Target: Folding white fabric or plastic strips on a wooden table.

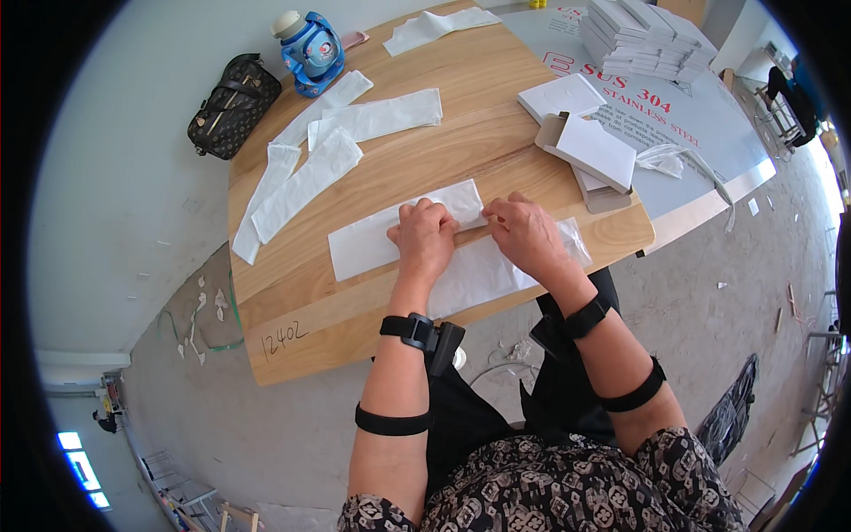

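Note:
A long white folded cloth strip [368, 239] lies across the wooden table [496, 97] in front of me. My left hand [424, 238] presses down on its right half with fingers curled. My right hand [529, 232] pinches the strip's right end beside the left hand. Under both hands lies a clear plastic bag [483, 270], reaching the table's near edge.
Several more white strips [310, 168] lie at the left and far side. A black handbag [232, 105] and blue bottle [310, 49] stand at the far left corner. White flat boxes [589, 146] and a stack of them [647, 35] rest on a steel sheet [709, 124] at right.

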`<state>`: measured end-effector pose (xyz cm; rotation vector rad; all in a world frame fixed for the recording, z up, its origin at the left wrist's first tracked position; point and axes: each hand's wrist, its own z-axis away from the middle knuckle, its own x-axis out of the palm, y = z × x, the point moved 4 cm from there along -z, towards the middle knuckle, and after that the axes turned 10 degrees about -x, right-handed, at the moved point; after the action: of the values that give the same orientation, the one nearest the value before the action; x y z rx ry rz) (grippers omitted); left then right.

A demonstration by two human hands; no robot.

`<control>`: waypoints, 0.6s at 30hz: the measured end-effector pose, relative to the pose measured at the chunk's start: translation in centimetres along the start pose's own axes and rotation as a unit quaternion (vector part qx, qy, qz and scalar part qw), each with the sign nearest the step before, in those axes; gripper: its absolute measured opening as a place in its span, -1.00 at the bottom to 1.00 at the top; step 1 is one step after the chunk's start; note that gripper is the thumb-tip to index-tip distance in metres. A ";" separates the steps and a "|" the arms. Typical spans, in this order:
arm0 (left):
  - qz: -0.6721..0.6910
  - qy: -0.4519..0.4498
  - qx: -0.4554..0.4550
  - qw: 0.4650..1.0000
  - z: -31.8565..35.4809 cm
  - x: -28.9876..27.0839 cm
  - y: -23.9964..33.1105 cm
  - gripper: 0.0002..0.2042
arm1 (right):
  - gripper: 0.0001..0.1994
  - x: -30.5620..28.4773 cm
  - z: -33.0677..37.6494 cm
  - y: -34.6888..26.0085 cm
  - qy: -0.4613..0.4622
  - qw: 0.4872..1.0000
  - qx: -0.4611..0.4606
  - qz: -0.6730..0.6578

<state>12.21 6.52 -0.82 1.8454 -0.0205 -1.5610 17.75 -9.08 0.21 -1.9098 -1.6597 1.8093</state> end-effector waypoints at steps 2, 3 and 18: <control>0.014 -0.010 -0.017 1.000 -0.2 0.1 -0.4 -0.89 | -0.79 0.0 0.1 -0.2 0.024 0.999 -0.007 -0.028; 0.014 -0.010 -0.018 1.000 -0.2 0.2 -0.4 -0.89 | -0.79 0.0 0.1 -0.3 0.024 0.999 -0.007 -0.029; 0.187 -0.050 -0.120 0.974 -0.8 0.3 -1.3 -0.88 | -0.83 1.7 -1.6 0.4 0.035 0.971 0.130 -0.198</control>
<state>12.46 7.76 -1.79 1.4738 -0.2058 -1.3257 18.76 -7.13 -0.65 -1.3998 -1.5514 1.6788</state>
